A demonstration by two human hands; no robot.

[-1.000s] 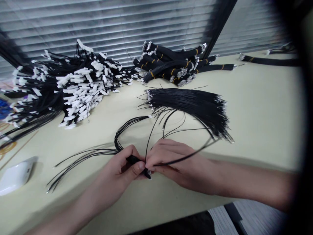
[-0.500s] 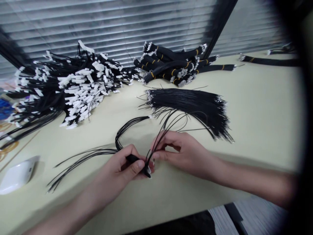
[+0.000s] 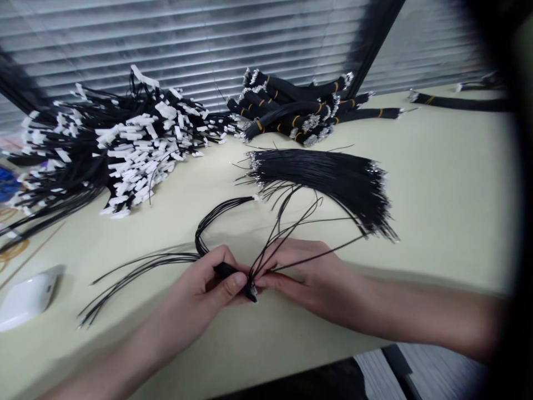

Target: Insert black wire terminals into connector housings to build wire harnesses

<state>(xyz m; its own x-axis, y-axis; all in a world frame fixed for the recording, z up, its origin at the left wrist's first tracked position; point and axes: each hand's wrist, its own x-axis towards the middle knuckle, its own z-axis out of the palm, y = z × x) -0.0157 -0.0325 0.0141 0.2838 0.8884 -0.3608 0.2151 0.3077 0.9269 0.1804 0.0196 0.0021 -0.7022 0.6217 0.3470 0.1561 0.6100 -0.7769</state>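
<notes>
My left hand (image 3: 212, 286) pinches a small black connector (image 3: 233, 273) near the table's front edge, thumb on top. Several thin black wires (image 3: 208, 219) loop out of it and trail left across the table. My right hand (image 3: 303, 275) has its fingertips pressed together on a thin black wire (image 3: 316, 256) right at the connector's end. Behind the hands lies a loose pile of black wires with metal tips (image 3: 328, 178).
A big heap of black wires with white connectors (image 3: 120, 144) lies at the back left. Banded black wire bundles (image 3: 300, 108) sit at the back by the window blinds. A white object (image 3: 27, 297) lies at the left. The beige table (image 3: 437, 183) edge runs just below the hands.
My right hand went up to the loose wires, then came back down to the connector with a wire pinched. My left hand stayed where it was.
</notes>
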